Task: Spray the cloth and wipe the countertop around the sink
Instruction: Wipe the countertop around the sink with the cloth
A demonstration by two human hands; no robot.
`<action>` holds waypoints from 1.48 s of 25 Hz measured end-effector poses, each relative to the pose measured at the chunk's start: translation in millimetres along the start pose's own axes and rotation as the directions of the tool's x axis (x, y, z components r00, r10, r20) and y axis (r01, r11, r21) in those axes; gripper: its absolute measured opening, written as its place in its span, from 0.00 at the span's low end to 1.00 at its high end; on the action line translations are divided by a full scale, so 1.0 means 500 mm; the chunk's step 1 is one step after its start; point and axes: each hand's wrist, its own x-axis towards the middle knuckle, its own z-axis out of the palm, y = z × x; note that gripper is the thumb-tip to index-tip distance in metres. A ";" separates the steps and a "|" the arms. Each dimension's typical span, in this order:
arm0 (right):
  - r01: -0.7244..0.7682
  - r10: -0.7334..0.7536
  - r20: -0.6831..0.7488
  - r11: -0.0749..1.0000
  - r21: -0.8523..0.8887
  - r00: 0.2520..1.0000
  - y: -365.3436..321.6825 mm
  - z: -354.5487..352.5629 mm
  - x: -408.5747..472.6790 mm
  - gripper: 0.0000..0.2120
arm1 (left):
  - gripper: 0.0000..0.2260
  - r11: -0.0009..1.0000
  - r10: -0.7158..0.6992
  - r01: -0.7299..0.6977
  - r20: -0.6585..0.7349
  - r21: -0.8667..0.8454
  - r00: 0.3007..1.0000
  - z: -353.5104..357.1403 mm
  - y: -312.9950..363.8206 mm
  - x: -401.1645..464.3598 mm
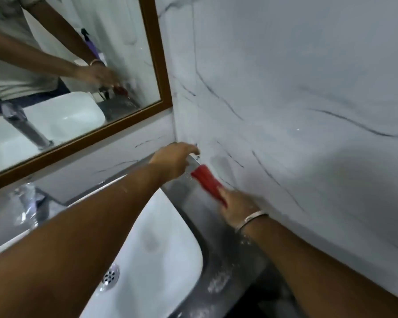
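A red cloth [207, 182] lies stretched along the wet grey countertop [225, 255] beside the marbled wall, right of the white sink [161, 249]. My right hand [237, 207], with a metal bangle on the wrist, grips the near end of the cloth and presses it on the counter. My left hand [172, 160] reaches over the sink to the back corner, just beyond the cloth's far end. Its fingers are curled around something small and blurred that I cannot make out. A purple spray bottle [89, 42] shows only as a reflection in the mirror.
A wood-framed mirror [152, 53] hangs on the back wall above the sink. A chrome faucet [30, 203] stands at the left, and the drain [110, 275] is near the basin's front. The white marbled wall [308, 88] closes off the right side of the narrow counter strip.
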 end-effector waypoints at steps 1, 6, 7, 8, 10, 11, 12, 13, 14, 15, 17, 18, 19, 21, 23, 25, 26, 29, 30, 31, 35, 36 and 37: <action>0.021 -0.003 0.198 0.996 -0.089 0.980 -0.005 0.066 0.049 0.23 | 0.15 0.990 -0.111 0.109 0.019 0.086 0.994 0.044 -0.074 0.011; 0.186 -0.115 0.201 0.906 -0.380 0.973 0.001 0.246 0.165 0.38 | 0.28 0.962 -0.042 0.051 -0.040 0.267 0.998 0.166 -0.269 0.015; 0.252 -0.190 0.187 0.880 -0.404 0.964 0.002 0.258 0.183 0.37 | 0.30 0.967 0.019 -0.005 -0.052 0.255 0.998 0.169 -0.278 0.019; 0.318 -0.264 0.185 0.857 -0.405 0.947 0.000 0.270 0.208 0.35 | 0.30 0.969 0.060 -0.042 -0.064 0.242 0.996 0.173 -0.285 0.023; 0.467 -0.378 0.286 0.797 -0.384 0.881 -0.033 0.289 0.278 0.30 | 0.32 0.978 0.070 -0.049 -0.094 0.205 0.993 0.179 -0.292 0.029; 0.536 -0.424 0.337 0.743 -0.401 0.840 -0.066 0.292 0.325 0.28 | 0.32 0.982 0.057 -0.037 -0.106 0.184 0.993 0.183 -0.295 0.031; 0.574 -0.469 0.332 0.690 -0.440 0.818 -0.101 0.291 0.386 0.28 | 0.32 0.985 0.042 -0.023 -0.112 0.169 0.993 0.188 -0.298 0.035; 0.542 -0.448 0.305 0.701 -0.463 0.840 -0.133 0.279 0.449 0.28 | 0.32 0.986 0.028 -0.010 -0.111 0.164 0.993 0.192 -0.301 0.035; 0.464 -0.373 0.275 0.731 -0.501 0.886 -0.150 0.259 0.507 0.29 | 0.32 0.987 0.010 0.008 -0.108 0.159 0.994 0.196 -0.302 0.035; 0.371 -0.290 0.231 0.738 -0.563 0.929 -0.139 0.246 0.552 0.29 | 0.33 0.987 -0.005 0.022 -0.107 0.158 0.994 0.198 -0.305 0.037; 0.277 -0.236 0.148 0.739 -0.615 0.960 -0.057 0.240 0.521 0.30 | 0.33 0.988 -0.010 0.020 -0.065 0.152 0.998 0.200 -0.308 0.042; 0.248 -0.221 0.123 0.729 -0.639 0.967 0.015 0.249 0.435 0.29 | 0.34 0.989 -0.010 0.015 -0.034 0.145 0.999 0.200 -0.307 0.042; 0.179 -0.195 0.050 0.724 -0.666 0.979 0.086 0.266 0.316 0.30 | 0.34 0.990 -0.011 0.014 -0.018 0.140 1.000 0.199 -0.309 0.040; 0.088 -0.180 -0.064 0.724 -0.685 0.982 0.216 0.281 0.070 0.33 | 0.35 0.992 -0.009 0.007 0.008 0.125 1.000 0.198 -0.307 0.044; 0.151 -0.193 0.006 0.750 -0.644 0.981 0.268 0.286 -0.009 0.36 | 0.35 0.993 0.006 -0.010 0.030 0.120 1.000 0.199 -0.306 0.048; 0.236 -0.199 0.129 0.758 -0.608 0.971 0.252 0.275 0.088 0.33 | 0.35 0.993 -0.002 -0.001 0.024 0.116 1.000 0.200 -0.308 0.045; 0.258 -0.251 0.093 0.781 -0.569 0.964 0.195 0.279 0.177 0.31 | 0.36 0.993 -0.011 0.009 0.019 0.114 1.000 0.201 -0.308 0.045; 0.212 -0.221 0.028 0.886 -0.413 0.975 0.033 0.271 0.485 0.29 | 0.36 0.988 -0.042 0.040 0.010 0.147 0.999 0.213 -0.309 0.051; 0.168 -0.162 0.050 0.909 -0.381 0.986 -0.007 0.260 0.545 0.29 | 0.36 0.986 -0.059 0.057 0.006 0.159 0.998 0.214 -0.309 0.050; 0.149 -0.130 0.074 0.909 -0.389 0.989 -0.029 0.250 0.566 0.29 | 0.37 0.983 -0.067 0.066 -0.001 0.168 0.998 0.212 -0.310 0.050; 0.196 -0.190 0.071 0.796 -0.573 0.979 0.141 0.260 0.210 0.28 | 0.38 0.983 -0.040 0.032 0.039 0.183 0.998 0.192 -0.304 0.040; 0.197 -0.215 0.046 0.762 -0.617 0.975 0.205 0.251 0.069 0.28 | 0.38 0.983 -0.027 0.018 0.048 0.184 0.998 0.187 -0.300 0.039; 0.188 -0.213 0.039 0.744 -0.641 0.976 0.258 0.242 -0.059 0.29 | 0.38 0.982 -0.020 0.009 0.061 0.188 0.998 0.183 -0.295 0.038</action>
